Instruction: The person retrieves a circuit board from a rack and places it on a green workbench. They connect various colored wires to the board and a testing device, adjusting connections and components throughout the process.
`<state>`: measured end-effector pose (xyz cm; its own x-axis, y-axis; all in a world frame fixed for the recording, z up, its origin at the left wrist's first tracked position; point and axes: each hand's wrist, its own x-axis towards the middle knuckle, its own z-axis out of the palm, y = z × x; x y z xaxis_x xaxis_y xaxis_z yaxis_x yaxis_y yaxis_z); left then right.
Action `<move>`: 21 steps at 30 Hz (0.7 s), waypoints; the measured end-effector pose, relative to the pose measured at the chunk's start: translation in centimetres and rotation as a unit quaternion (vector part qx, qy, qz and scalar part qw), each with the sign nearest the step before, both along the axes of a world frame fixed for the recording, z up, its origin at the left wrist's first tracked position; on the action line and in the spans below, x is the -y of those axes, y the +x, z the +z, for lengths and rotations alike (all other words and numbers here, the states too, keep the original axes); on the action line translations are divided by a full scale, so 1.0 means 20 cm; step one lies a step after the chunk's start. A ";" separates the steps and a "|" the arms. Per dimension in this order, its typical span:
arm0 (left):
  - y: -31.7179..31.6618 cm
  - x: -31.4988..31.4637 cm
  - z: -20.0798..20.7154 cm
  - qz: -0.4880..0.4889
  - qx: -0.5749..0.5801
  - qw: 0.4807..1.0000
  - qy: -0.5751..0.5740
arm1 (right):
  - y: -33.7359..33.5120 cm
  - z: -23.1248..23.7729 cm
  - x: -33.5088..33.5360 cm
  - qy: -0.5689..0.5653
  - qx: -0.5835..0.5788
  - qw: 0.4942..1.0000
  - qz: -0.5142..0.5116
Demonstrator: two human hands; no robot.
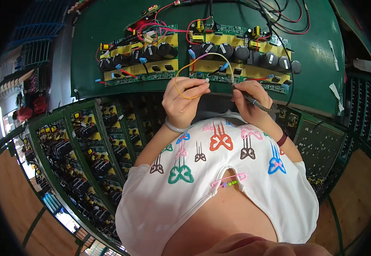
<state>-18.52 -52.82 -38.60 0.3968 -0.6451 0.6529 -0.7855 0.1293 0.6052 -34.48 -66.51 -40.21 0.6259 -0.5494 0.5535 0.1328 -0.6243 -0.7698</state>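
My left hand (184, 100) pinches a small white connector (207, 80) between thumb and fingertips. A yellow wire (177, 85) loops around beside its fingers and rises to a pinkish sleeve. From there a pale wire (229, 59) arcs down to my right hand (253, 102). My right hand is closed on a dark pen-like tool (265, 108) with a ribbed cable end. Both hands hover at the near edge of two circuit boards. The left circuit board (130, 71) and the right circuit board (253, 70) carry black capacitors, yellow parts and blue-tipped leads.
The boards lie on a green table (326, 81). Red and black cables (288, 25) run across its far side. Below the table edge, at left, green racks (72, 132) hold many similar boards. White paper strips (335, 91) stick to the table at right.
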 end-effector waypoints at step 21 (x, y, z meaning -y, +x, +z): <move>0.01 0.02 -0.01 0.003 0.012 1.000 0.019 | 0.01 -0.05 -0.01 -0.050 -0.028 0.998 -0.018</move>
<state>-18.36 -53.17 -38.71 0.3853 -0.6674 0.6372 -0.8007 0.1015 0.5905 -34.21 -66.38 -41.28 0.6384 -0.5161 0.5710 0.0668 -0.7019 -0.7091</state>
